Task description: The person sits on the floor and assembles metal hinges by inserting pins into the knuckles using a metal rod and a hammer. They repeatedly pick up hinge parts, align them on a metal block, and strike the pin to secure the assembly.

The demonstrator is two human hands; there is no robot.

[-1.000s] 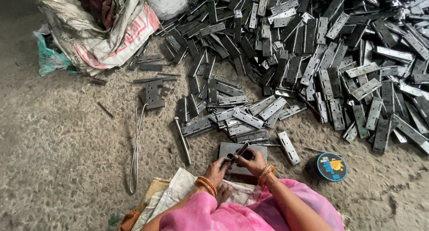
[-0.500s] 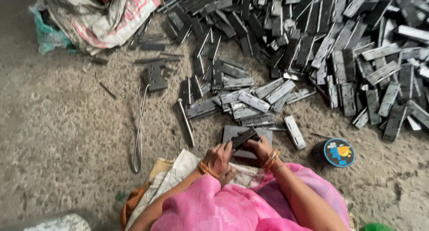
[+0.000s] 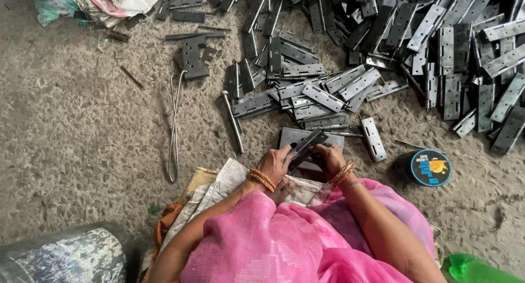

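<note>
Metal hinge is held tight in both your hands, left hand and right hand, over the flat plate | step: looks like fitting the hinge | next: reach for a pin from the floor.

Two hands: left hand and right hand, sharing one hinge. One round tin right of the fingers, hinge pile beyond them too many to count.
</note>
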